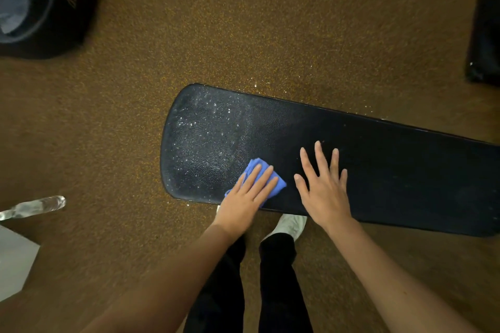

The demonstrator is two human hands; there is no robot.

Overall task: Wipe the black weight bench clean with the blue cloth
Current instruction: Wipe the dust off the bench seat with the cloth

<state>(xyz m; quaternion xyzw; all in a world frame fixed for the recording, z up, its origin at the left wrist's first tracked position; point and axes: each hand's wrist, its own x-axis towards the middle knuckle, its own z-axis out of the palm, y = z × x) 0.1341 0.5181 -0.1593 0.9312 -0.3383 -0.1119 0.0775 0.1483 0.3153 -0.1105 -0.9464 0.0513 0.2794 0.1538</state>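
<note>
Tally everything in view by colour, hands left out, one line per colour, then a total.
Black: 3, the weight bench, a case at the upper left, a dark object at the right edge.
Blue: 1, the cloth.
Clear: 1, a plastic bottle lying on the floor.
White: 1, a shoe.
Grey: 1, a flat object at the left edge.
Total: 7

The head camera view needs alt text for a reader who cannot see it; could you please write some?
Seen from above, a person's left hand presses a blue cloth flat on a black weight bench, beside droplets speckling its rounded end. The right hand rests open on the bench. A clear plastic bottle lies on the brown speckled floor.
</note>
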